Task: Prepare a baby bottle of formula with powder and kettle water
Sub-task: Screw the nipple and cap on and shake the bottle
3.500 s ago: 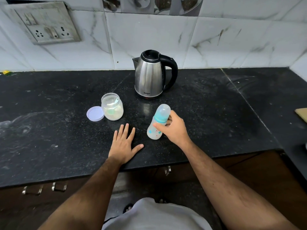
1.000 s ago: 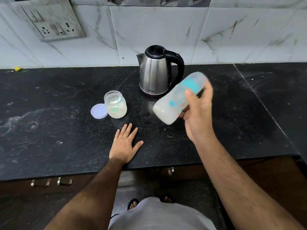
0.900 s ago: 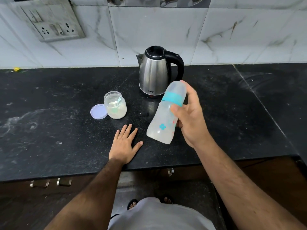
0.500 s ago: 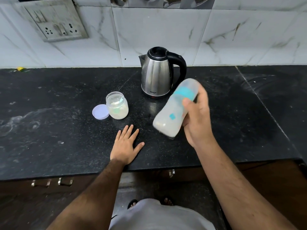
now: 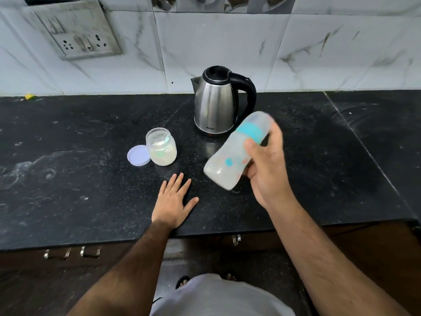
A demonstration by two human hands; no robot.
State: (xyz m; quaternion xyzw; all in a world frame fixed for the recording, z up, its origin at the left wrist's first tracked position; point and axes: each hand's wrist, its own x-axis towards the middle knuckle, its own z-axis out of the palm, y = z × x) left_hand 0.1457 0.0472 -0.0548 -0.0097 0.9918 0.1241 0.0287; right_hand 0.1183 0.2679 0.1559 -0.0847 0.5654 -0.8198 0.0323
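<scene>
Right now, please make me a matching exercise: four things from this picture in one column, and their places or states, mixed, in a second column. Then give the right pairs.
Things:
1. bottle
2. lid
3. kettle
4. left hand

States:
A. lies flat on the counter, fingers spread
B. stands near the wall, handle to the right
C. tilted in the air, held in the grip of the right hand
D. lies on the counter, left of the open jar

Pairs: 1-C, 2-D, 3-B, 4-A

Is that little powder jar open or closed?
Open. The jar has no lid on; its lilac lid lies flat on the counter beside it.
</scene>
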